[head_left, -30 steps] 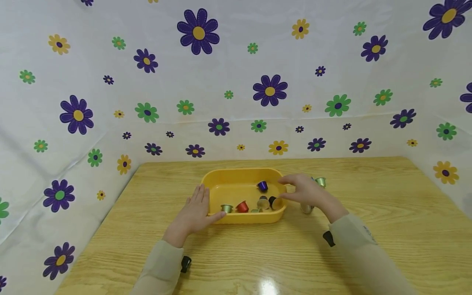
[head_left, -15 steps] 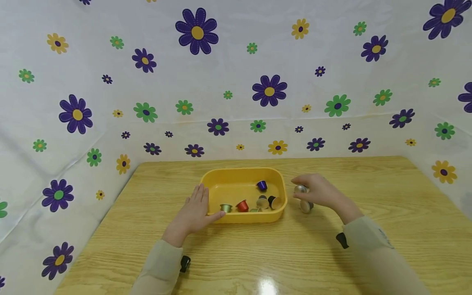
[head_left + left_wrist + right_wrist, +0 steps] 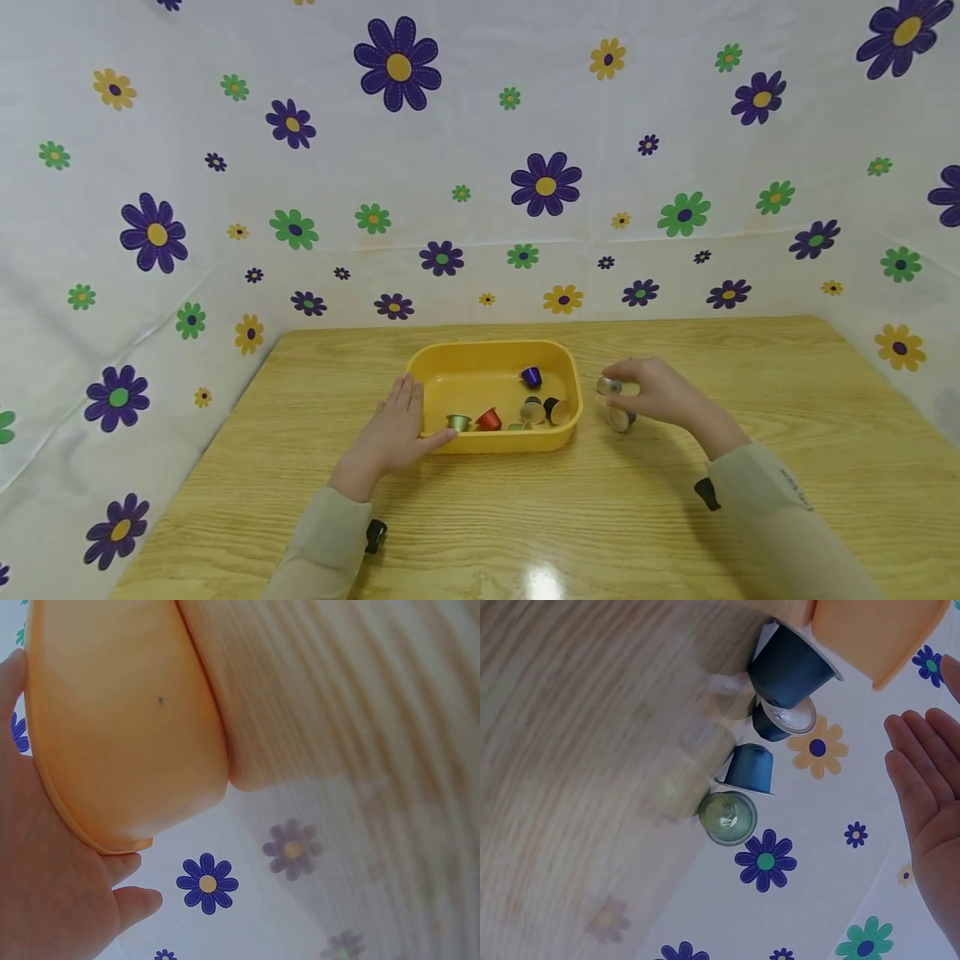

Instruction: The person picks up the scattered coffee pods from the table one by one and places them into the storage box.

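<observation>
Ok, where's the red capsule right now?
In the head view, the red capsule is inside the yellow tray, about midway along its near side, just right of a pale green capsule.

Both arms wear long pale beige cloth sleeves point(image 3: 318, 542); beside each cuff point(image 3: 733, 471) is one small black piece point(image 3: 376, 537), and the right sleeve point(image 3: 787, 525) carries small, unreadable dark lettering point(image 3: 797, 490).

From the head, one camera looks forward and down across the table point(image 3: 465, 517). The left wrist's camera sits close beside the tray point(image 3: 127, 735), tipped sideways; the right's, tipped too, faces nearby pods point(image 3: 791, 667). All three share tray and flowered cloth point(image 3: 450, 150).
</observation>
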Tool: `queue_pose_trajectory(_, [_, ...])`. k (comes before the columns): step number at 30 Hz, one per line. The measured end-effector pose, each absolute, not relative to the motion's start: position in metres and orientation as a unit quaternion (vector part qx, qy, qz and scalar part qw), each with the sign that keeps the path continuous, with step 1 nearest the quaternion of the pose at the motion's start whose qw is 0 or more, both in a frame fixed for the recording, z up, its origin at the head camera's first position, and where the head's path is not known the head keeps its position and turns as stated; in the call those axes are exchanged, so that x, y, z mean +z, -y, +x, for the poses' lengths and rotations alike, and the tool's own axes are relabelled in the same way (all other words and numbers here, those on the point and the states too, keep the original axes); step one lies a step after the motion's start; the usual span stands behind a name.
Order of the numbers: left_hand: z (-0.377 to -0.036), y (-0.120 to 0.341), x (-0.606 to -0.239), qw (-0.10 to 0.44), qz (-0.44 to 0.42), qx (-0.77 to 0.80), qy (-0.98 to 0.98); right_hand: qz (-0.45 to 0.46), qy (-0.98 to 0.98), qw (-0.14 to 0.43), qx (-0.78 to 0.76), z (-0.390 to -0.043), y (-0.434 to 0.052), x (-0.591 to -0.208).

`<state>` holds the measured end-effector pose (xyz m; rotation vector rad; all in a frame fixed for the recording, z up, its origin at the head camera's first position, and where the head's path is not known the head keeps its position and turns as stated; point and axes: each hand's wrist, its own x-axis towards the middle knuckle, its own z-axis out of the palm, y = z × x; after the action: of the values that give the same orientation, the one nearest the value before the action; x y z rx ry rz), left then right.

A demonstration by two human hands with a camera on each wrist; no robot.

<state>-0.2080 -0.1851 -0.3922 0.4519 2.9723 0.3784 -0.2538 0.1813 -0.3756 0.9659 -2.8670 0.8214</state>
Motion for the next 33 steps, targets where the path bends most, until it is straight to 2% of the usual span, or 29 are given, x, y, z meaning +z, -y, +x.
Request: queue_pose_trajectory(33, [-0.209, 0.187, -0.393, 0.05, 0.149, 0.118, -0.981, 0.297, 0.908, -0.098, 0.279, -0.263, -0.201, -0.399])
